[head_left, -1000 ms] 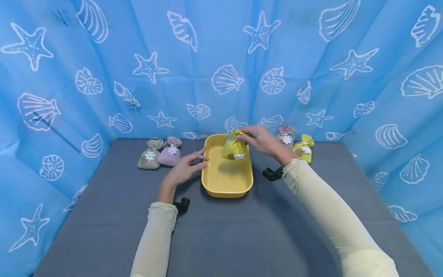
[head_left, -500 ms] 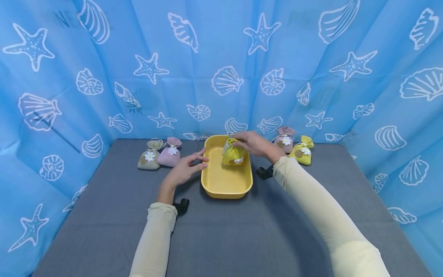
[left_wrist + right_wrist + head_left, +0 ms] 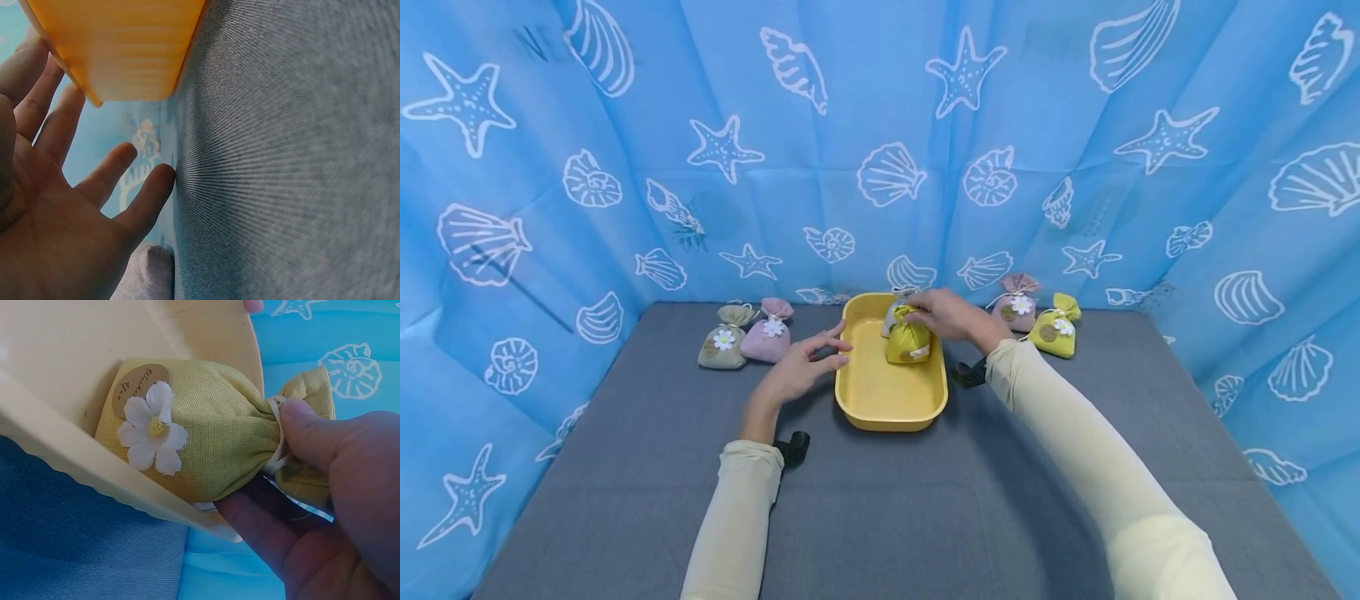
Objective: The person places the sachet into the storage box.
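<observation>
My right hand [image 3: 953, 316] pinches the tied neck of a yellow drawstring pouch [image 3: 907, 340], whose body is inside the yellow plastic basin [image 3: 887, 408]. A white flower and a round brown tag show on this pouch in the right wrist view, with the thumb [image 3: 306, 428] at its cord. Behind it in the basin, a pale grey pouch [image 3: 891, 318] is mostly hidden. At the basin's left rim is my left hand [image 3: 805, 364], its fingers spread and their tips touching the rim; in the left wrist view the palm [image 3: 62, 219] faces the basin's side.
To the left on the grey cloth-covered table [image 3: 880, 517] lie a grey-green pouch [image 3: 722, 343] and a pink pouch [image 3: 767, 337]. On the right lie another pink pouch [image 3: 1017, 307] and a second yellow pouch [image 3: 1054, 333]. A blue shell-print curtain [image 3: 820, 167] hangs behind.
My right hand has lowered the yellow pouch into the basin, first leftward and then slightly back right. The pale grey pouch behind it shows more. My left hand stays at the rim.
</observation>
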Available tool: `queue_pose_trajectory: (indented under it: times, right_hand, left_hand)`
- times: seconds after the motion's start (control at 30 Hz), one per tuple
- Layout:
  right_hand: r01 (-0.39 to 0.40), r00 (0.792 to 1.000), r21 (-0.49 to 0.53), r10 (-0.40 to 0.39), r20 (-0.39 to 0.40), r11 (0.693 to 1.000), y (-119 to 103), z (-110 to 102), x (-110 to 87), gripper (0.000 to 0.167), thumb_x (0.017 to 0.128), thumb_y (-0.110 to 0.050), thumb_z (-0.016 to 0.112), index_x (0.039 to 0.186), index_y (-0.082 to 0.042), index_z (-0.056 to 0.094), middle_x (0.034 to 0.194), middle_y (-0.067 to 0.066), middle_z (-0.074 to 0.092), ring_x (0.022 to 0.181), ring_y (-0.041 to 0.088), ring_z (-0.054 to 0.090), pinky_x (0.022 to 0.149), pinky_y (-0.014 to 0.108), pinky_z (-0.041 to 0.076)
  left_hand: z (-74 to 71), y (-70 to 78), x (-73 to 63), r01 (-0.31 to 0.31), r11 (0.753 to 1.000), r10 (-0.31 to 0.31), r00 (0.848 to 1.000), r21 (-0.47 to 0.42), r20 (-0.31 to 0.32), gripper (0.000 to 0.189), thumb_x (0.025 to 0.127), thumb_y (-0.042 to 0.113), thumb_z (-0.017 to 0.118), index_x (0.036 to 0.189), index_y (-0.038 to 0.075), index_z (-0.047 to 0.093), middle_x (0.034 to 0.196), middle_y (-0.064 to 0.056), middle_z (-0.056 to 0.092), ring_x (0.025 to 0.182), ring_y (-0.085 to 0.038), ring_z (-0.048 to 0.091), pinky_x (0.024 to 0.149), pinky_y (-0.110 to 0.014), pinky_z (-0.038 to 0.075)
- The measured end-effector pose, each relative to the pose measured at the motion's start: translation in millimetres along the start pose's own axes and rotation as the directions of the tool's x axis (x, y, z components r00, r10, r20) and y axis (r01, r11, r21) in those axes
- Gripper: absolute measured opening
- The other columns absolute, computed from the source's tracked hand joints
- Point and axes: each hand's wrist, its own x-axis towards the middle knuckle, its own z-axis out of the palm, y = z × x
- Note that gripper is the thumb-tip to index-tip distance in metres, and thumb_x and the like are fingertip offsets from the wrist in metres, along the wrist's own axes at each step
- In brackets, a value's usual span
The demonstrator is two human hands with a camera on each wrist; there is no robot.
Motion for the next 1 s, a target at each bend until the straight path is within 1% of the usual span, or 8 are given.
queue_pose_trajectory:
  times: [0.07,0.13,0.23,0.3,0.37,0.67,0.83,1.0]
  right_hand:
    - [-0.018,1.0,0.0,0.018,0.004,1.0,-1,0,-1.0,0.024,0.107,-0.025,0.055,0.122,-0.011,0.068,0.102,0.008,0.071,0.084,0.019,0.063,0.073,0.035,0.048]
    - [-0.034,0.999,0.001,0.034,0.009,0.999,-3,1,-2.6,0.028,0.106,-0.027,0.056,0.126,-0.011,0.066,0.108,0.009,0.072,0.091,0.021,0.066,0.076,0.038,0.051]
    - [-0.045,0.999,0.003,0.045,0.01,0.999,-7,0,-6.0,0.037,0.106,-0.029,0.057,0.138,-0.011,0.061,0.128,0.011,0.069,0.115,0.029,0.067,0.094,0.045,0.055]
    - [-0.046,0.999,0.016,0.046,0.002,0.999,-8,-2,-9.2,0.041,0.105,-0.029,0.057,0.142,-0.011,0.058,0.139,0.013,0.064,0.129,0.033,0.061,0.105,0.05,0.052]
    - [-0.046,0.999,0.04,0.047,-0.018,0.998,-8,-4,-12.5,0.043,0.105,-0.028,0.057,0.145,-0.01,0.056,0.145,0.014,0.06,0.136,0.035,0.055,0.111,0.053,0.048]
    - [-0.073,0.987,0.135,0.091,-0.133,0.988,4,-15,-35.9,0.042,0.107,-0.03,0.054,0.142,-0.008,0.057,0.144,0.015,0.06,0.128,0.035,0.06,0.107,0.052,0.051]
    - [-0.106,0.977,0.116,0.125,-0.173,0.988,18,-22,-56.6,0.041,0.107,-0.032,0.053,0.14,-0.009,0.058,0.144,0.015,0.06,0.129,0.036,0.059,0.106,0.054,0.051]
    - [-0.148,0.962,0.07,0.16,-0.219,0.986,41,-25,-77.8,0.04,0.107,-0.029,0.054,0.138,-0.005,0.06,0.138,0.019,0.062,0.124,0.038,0.062,0.103,0.055,0.051]
  left_hand:
    - [0.1,0.7,-1.0,-0.001,1.0,0.001,1.0,-0.003,0.001,0.035,0.1,0.041,0.065,0.129,0.021,0.067,0.166,0.02,0.03,0.161,-0.026,0.019,0.125,-0.062,0.024]
    - [0.0,1.1,-1.6,-0.002,1.0,0.002,1.0,-0.007,0.001,0.035,0.1,0.041,0.065,0.129,0.02,0.067,0.166,0.02,0.03,0.161,-0.026,0.019,0.125,-0.062,0.024]
    - [-0.1,1.5,-2.1,-0.002,1.0,0.002,1.0,-0.011,0.0,0.036,0.1,0.041,0.065,0.129,0.019,0.067,0.166,0.019,0.031,0.161,-0.026,0.018,0.125,-0.062,0.024]
    - [0.1,1.8,-2.1,0.0,1.0,0.0,1.0,-0.01,0.001,0.036,0.1,0.041,0.065,0.129,0.019,0.067,0.166,0.019,0.031,0.161,-0.026,0.018,0.125,-0.062,0.024]
    - [0.2,2.2,-2.0,0.005,1.0,-0.005,1.0,-0.007,-0.001,0.036,0.1,0.041,0.065,0.129,0.02,0.067,0.166,0.02,0.031,0.161,-0.025,0.017,0.125,-0.061,0.024]
    - [2.0,3.7,-2.4,-0.002,1.0,0.002,1.0,-0.026,0.003,0.035,0.1,0.039,0.065,0.128,0.018,0.067,0.166,0.019,0.031,0.161,-0.025,0.017,0.126,-0.06,0.024]
    - [2.4,3.1,-1.9,-0.001,1.0,0.001,1.0,-0.016,-0.004,0.034,0.101,0.037,0.065,0.129,0.018,0.067,0.166,0.019,0.03,0.161,-0.025,0.015,0.126,-0.061,0.023]
    - [1.8,2.6,-1.4,0.011,1.0,-0.011,1.0,0.0,-0.008,0.034,0.101,0.037,0.064,0.13,0.019,0.066,0.167,0.019,0.029,0.162,-0.024,0.014,0.126,-0.061,0.022]
